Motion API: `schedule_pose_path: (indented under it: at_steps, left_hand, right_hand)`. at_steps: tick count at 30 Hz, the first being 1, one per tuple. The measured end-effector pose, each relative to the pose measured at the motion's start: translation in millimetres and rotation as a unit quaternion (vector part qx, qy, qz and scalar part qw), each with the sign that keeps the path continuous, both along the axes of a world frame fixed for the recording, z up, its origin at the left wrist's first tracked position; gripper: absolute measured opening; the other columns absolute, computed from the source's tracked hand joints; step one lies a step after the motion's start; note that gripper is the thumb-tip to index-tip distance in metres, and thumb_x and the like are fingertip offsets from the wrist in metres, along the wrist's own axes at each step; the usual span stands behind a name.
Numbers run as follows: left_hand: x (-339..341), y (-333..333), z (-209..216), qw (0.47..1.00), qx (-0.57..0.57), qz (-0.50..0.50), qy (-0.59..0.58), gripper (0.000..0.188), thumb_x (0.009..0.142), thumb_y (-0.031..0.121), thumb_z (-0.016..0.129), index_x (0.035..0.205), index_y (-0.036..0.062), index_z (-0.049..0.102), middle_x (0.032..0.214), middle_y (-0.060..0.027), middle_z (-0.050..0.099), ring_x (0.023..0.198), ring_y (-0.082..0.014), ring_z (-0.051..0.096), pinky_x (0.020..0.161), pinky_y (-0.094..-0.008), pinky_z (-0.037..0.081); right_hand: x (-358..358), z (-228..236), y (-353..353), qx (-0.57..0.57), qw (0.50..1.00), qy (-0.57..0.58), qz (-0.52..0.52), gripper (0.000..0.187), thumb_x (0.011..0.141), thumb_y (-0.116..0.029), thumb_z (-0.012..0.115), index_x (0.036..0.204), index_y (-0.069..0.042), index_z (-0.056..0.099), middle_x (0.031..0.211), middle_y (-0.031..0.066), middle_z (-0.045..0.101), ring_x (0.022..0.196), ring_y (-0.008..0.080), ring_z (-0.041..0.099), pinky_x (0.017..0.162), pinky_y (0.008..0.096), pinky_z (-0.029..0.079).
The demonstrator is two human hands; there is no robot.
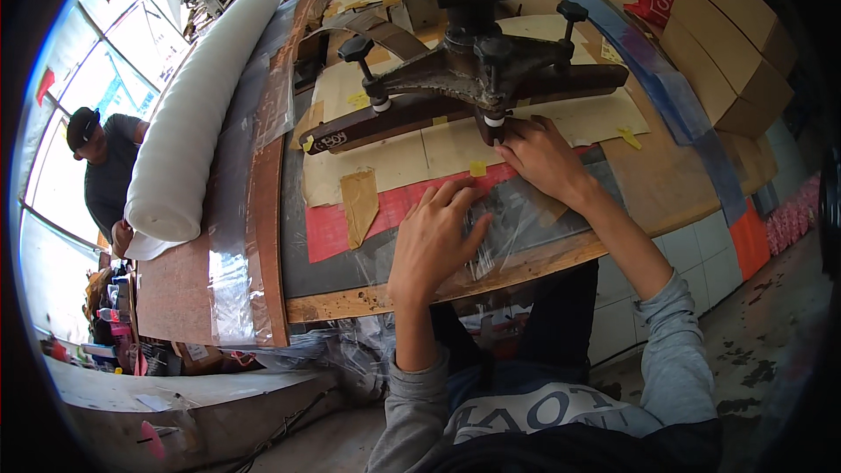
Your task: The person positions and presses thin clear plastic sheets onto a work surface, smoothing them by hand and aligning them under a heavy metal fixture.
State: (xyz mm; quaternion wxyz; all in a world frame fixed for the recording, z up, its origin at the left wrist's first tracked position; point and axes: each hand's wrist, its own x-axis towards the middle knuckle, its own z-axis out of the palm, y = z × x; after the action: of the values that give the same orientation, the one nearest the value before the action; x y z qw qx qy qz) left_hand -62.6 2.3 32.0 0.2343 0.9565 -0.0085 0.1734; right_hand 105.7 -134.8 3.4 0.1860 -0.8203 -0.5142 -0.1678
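My left hand [434, 241] lies with spread fingers over the near edge of a red sheet [328, 232] and the dark mat [342, 276]. My right hand [547, 162] reaches to the foot of a dark metal press head [473, 70], its fingers stretched out beside the white-collared post and its fingertips partly hidden. A cream board [377, 166] lies under the long dark bar [394, 127] of the press, overlapping the red sheet. A brown tape piece [359, 206] crosses the board's front edge at left, and a small yellow tape piece [477, 169] sits between my hands.
A thick roll of white foam [206, 114] lies along the table's left side, where another person [105, 162] stands. Folded cardboard [727, 44] leans at the far right. Clear plastic film [241, 245] covers the left boards. The wooden table edge [350, 305] runs in front of me.
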Motion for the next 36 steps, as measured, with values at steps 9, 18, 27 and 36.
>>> schedule_pose_path:
  at_steps: [9,18,27,36]
  left_hand:
    - [0,-4,1,1.000,-0.002,0.022,0.002,0.024,0.082,0.021,0.063,0.103,0.0080,0.065,0.113,-0.0063,0.062,0.097,-0.0283,0.059,0.080,-0.0386,0.049]
    - [-1,-4,-3,0.999,0.027,0.023,-0.040,0.027,0.081,0.022,0.064,0.103,0.0065,0.064,0.110,-0.0041,0.063,0.094,-0.0256,0.059,0.080,-0.0375,0.050]
    - [2,-3,-3,0.999,0.019,0.033,-0.022,0.027,0.081,0.021,0.062,0.104,0.0074,0.064,0.111,-0.0049,0.063,0.095,-0.0267,0.059,0.079,-0.0383,0.051]
    - [6,-4,-9,0.998,0.027,0.046,-0.035,0.026,0.084,0.020,0.058,0.107,0.0084,0.063,0.115,-0.0050,0.063,0.095,-0.0265,0.059,0.080,-0.0387,0.051]
  right_hand:
    - [-12,5,-11,0.032,0.999,0.025,-0.006,0.019,0.084,-0.016,0.059,0.091,0.000,0.066,0.097,0.0108,0.066,0.093,0.0278,0.061,0.092,0.0404,0.041]
    - [-59,19,-25,-0.121,0.987,0.076,-0.073,0.072,0.090,-0.053,0.045,0.133,0.004,0.041,0.138,0.0181,0.044,0.131,0.0274,0.040,0.108,0.0572,0.021]
    - [-61,4,-21,-0.082,0.989,0.062,-0.107,0.078,0.089,-0.059,0.041,0.133,0.004,0.041,0.140,0.0177,0.042,0.133,0.0255,0.036,0.107,0.0596,0.020]
    - [-58,1,-15,-0.066,0.989,0.051,-0.126,0.077,0.088,-0.060,0.041,0.131,0.003,0.045,0.137,0.0157,0.047,0.130,0.0244,0.041,0.105,0.0633,0.022]
